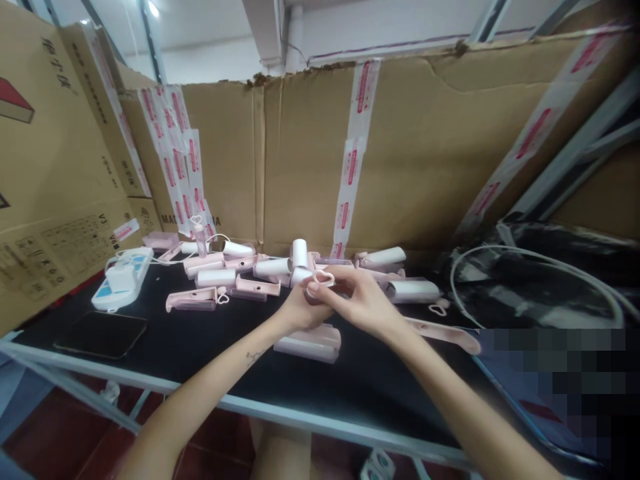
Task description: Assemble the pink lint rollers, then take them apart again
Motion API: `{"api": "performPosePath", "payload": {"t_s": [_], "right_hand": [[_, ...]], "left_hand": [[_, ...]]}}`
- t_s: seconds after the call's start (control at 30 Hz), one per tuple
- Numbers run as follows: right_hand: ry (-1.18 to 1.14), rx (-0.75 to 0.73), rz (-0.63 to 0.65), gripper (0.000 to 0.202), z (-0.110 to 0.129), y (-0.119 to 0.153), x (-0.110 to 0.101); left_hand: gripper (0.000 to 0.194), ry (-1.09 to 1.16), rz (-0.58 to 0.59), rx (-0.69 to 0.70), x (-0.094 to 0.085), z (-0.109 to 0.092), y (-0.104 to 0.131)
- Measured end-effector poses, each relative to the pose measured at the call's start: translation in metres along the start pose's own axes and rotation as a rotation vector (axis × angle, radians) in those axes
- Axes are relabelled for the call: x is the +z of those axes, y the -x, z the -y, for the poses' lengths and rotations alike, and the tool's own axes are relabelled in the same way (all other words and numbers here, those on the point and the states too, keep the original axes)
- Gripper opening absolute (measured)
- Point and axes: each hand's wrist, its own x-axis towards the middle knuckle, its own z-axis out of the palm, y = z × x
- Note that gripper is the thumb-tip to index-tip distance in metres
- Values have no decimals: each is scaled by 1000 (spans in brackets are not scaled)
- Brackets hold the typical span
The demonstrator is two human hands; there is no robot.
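Both hands meet at the centre of the frame. The right hand (367, 300) lays its thumb against a small pale heart ring (325, 283), and its other fingers are bent around behind; it seems to pinch the ring. The left hand (296, 308) is close beside, with fingers curled in, but the right thumb covers part of them, so I cannot tell what they press. The ring lies nearly flat, its longer side from left to right of the frame; which way its tip points is not clear.

I count four heart rings in sight: the one at the hands, one on top of an upright clear tube (201, 241) left of centre, one lower beside a pink holder (193, 300), and one at the right, near a white cylinder (413, 291). Around eight white cylinders lie in the middle band of the frame, mostly with the long axis from left to right; some overlap, so the count is not sure.

Just below the hands is one pink case (310, 343), lying lengthwise from left to right. At the right, one long pink strip (445, 333) slopes down toward the right. In the left part there are one dark phone (100, 335) and one white power strip (143, 267).
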Motion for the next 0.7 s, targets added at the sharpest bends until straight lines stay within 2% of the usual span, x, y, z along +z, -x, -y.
{"api": "performPosePath", "payload": {"t_s": [0.27,0.47,0.7], "right_hand": [[59,-2,-101,23,10,10,12],[232,18,21,27,18,8,6],[383,65,38,24,21,-4,2]], "left_hand": [[30,89,-18,109,3,2,1],[28,16,-1,80,4,-2,4],[41,-10,-16,4,1,-1,6]]}}
